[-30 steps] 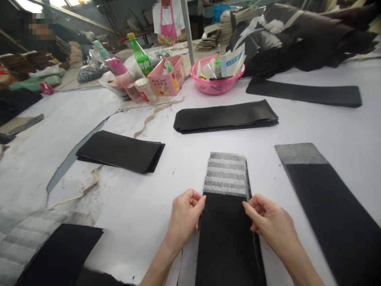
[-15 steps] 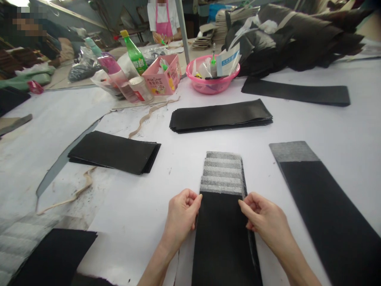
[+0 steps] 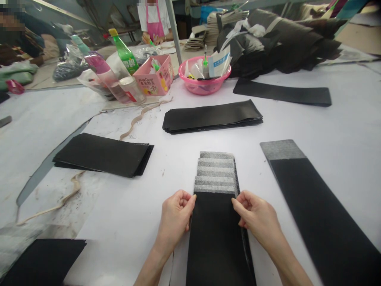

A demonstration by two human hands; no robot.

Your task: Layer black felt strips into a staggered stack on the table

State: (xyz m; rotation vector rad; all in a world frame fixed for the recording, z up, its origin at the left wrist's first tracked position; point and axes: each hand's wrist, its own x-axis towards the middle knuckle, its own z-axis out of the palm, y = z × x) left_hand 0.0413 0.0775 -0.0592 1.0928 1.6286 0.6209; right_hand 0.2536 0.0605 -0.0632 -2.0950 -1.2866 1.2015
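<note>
A stack of long black strips [image 3: 216, 238] lies in front of me on the white table [image 3: 327, 123], their grey ends [image 3: 216, 171] staggered like steps at the far end. My left hand [image 3: 175, 216] pinches the stack's left edge with curled fingers. My right hand [image 3: 257, 218] pinches the right edge the same way. Both hands sit just behind the grey ends.
A single long black strip with a grey end [image 3: 318, 214] lies to the right. Black stacks lie ahead [image 3: 212, 116] and at left [image 3: 102, 154]. A pink basin [image 3: 204, 81], pink box [image 3: 153, 77], green bottle [image 3: 123, 51] and dark material pile [image 3: 282, 41] stand behind. A person in a pink apron [image 3: 154, 22] works beyond.
The view has drifted so everything sits a little further left in the frame. My hands keep their grip on the stack's edges, which looks unmoved on the table.
</note>
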